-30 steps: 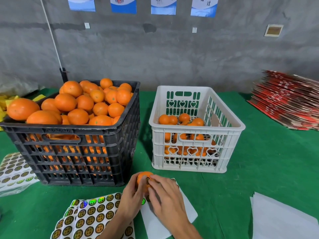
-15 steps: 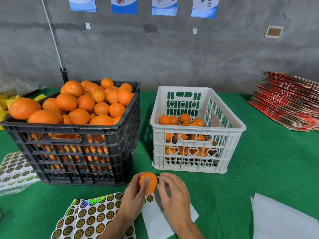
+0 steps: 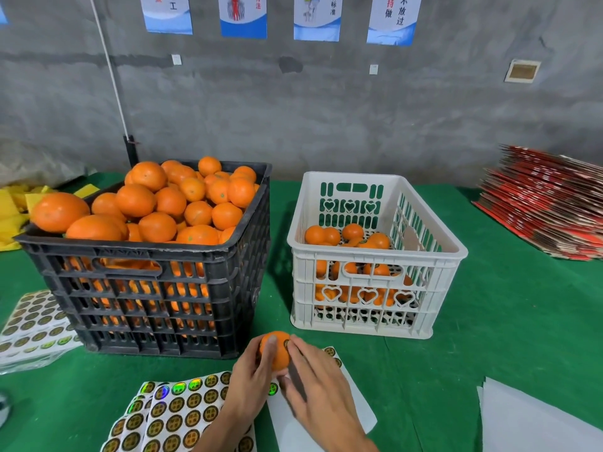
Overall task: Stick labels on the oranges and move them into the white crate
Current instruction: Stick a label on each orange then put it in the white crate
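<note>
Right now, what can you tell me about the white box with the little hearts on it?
The white crate looks like plastic, with slotted walls, heart-shaped cutouts and a handle slot in its near side. It stands upright on the green table cover, right of the black crate with a gap between them. It has no lid and holds some oranges low down, far from full. Neither hand touches it.

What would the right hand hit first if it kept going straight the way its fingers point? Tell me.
The right hand already touches the orange held by the left hand; beyond it, probably the black crate, though depth is unclear.
</note>
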